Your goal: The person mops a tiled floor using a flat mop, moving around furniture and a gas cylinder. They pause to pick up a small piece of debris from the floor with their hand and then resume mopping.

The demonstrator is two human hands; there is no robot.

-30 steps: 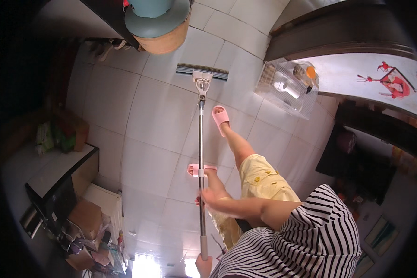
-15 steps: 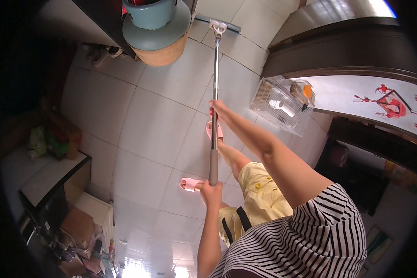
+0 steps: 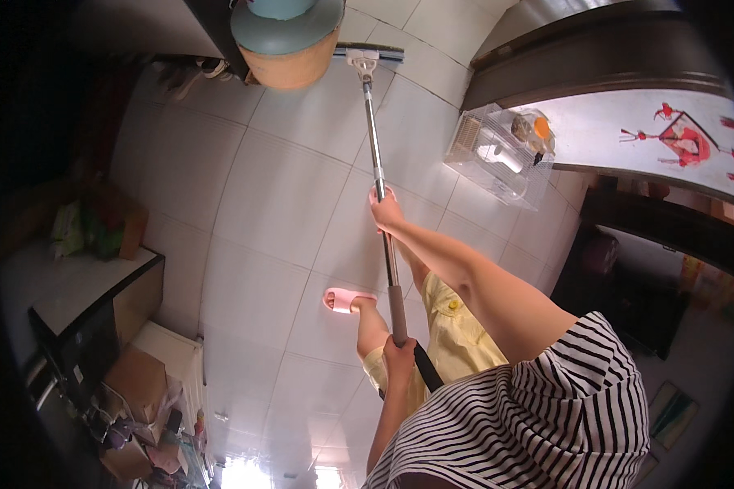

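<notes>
A long-handled mop (image 3: 374, 134) with a metal pole, grey grip and narrow dark-bladed head (image 3: 363, 57) reaches across the floor away from me. My left hand (image 3: 400, 359) is closed around the top end of its grey grip, near my waist. Farther along the pole, my right hand (image 3: 387, 212) is wrapped around the metal. The head lies on the tiled floor (image 3: 294, 183), close beside a tan tub (image 3: 294, 65) with a blue-grey round cover. Whether head and tub touch I cannot tell. A pink slipper (image 3: 342, 301) is on one foot; the other foot is partly behind my right hand.
To the right stands a wire cage (image 3: 497, 159) by a dark-framed doorway. Shoes (image 3: 212, 67) lie under furniture at the far left. A low cabinet (image 3: 98, 301) and cardboard boxes (image 3: 134, 379) line the near left side.
The mop head has moved left and toward me over the tiles, closer to the tub. Both hands have drawn back toward my body, still holding the mop. The view has shifted slightly.
</notes>
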